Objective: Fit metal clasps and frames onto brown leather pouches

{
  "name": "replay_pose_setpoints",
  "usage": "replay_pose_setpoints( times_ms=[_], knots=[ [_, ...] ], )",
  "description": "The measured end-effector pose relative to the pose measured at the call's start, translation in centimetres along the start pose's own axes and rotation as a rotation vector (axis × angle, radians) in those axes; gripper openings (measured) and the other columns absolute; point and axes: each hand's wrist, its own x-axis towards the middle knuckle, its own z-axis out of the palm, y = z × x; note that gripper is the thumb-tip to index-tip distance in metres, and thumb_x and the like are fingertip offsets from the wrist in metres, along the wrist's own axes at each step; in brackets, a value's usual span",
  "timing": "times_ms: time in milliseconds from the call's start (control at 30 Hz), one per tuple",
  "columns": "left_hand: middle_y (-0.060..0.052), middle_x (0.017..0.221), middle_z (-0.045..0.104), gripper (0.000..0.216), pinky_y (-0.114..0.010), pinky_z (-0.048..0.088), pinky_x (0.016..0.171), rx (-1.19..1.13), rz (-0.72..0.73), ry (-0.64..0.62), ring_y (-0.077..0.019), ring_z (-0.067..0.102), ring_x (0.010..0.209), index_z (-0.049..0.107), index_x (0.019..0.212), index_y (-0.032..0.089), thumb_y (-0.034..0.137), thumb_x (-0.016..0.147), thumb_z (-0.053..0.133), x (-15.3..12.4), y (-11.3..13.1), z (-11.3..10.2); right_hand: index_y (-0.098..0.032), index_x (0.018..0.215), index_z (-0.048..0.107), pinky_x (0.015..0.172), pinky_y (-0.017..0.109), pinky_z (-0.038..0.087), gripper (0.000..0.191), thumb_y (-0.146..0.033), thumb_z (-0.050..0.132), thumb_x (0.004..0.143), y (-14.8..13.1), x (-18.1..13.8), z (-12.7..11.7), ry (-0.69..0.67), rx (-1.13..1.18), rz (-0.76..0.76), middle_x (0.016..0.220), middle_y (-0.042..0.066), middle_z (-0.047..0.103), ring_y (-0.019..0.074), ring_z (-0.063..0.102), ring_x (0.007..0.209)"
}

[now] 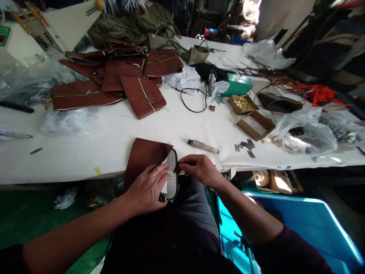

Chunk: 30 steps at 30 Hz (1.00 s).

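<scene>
A brown leather piece (144, 154) with a pale lining and a dark-edged rounded end lies at the table's front edge, partly overhanging my lap. My left hand (149, 186) is closed over it, fingers laid across the leather and the white inside, its thumb mostly hidden. At the rounded edge, my right hand (196, 165) pinches a small dark plate (176, 168) between thumb and fingers. The plate resembles the loose metal plates (251, 153) on the table to the right. Just beyond my right hand lies a wrapped stick-like tool (203, 146).
Brown leather bags (142, 95) with zips are piled at the back left. Small boxes, one of gold-coloured fittings (242, 103), stand right of centre beside a plastic bag (305, 131). A blue crate (302, 217) is below on my right. A loose black cable (194, 110) loops across the table.
</scene>
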Motion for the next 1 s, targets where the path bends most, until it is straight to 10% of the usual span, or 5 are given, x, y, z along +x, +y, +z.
replay_pose_setpoints(
  times_ms=[767, 1000],
  knots=[
    [-0.024, 0.152, 0.061, 0.068, -0.053, 0.043, 0.125, 0.068, 0.028, -0.052, -0.0371, 0.048, 0.151, 0.067, 0.142, 0.009, 0.043, 0.084, 0.073, 0.0, 0.2, -0.3, -0.027, 0.096, 0.083, 0.07, 0.029, 0.044, 0.011, -0.022, 0.074, 0.09, 0.6, 1.1, 3.3, 0.066, -0.68, -0.152, 0.089, 0.0, 0.08, 0.0179, 0.068, 0.078],
    [-0.022, 0.15, 0.063, 0.068, -0.051, 0.045, 0.123, 0.036, 0.008, -0.095, -0.0362, 0.047, 0.151, 0.067, 0.141, 0.01, 0.04, 0.08, 0.074, 0.6, 0.5, -1.1, -0.024, 0.126, 0.078, 0.096, 0.043, 0.052, 0.034, -0.04, 0.074, 0.096, 0.9, 3.1, -2.9, 0.503, -0.889, -0.308, 0.128, 0.013, 0.074, 0.0328, 0.067, 0.116]
  ],
)
